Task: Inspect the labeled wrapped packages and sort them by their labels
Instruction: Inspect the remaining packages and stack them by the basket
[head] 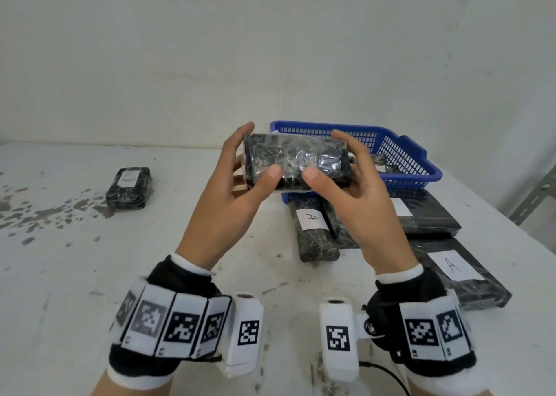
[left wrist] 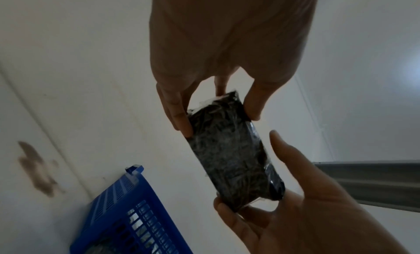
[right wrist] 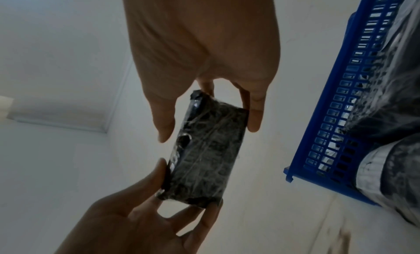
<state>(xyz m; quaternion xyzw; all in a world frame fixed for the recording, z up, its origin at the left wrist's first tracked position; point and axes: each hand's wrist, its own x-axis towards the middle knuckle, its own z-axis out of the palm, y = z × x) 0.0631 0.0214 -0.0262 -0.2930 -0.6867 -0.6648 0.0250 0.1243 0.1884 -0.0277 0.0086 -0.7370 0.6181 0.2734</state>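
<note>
Inspecting: black plastic-wrapped rectangular package (head: 296, 162) gripped at both ends by left hand (head: 231, 191) and right hand (head: 358, 185) above white desk (head: 75, 275), label unseen, likely needing turning next.

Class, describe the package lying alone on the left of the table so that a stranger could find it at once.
Start at the blue basket on the white table and look far left, past both hands. There lies one small black wrapped package, apart from all others. Its white label faces up, and grey stains mark the table beside it.
</note>
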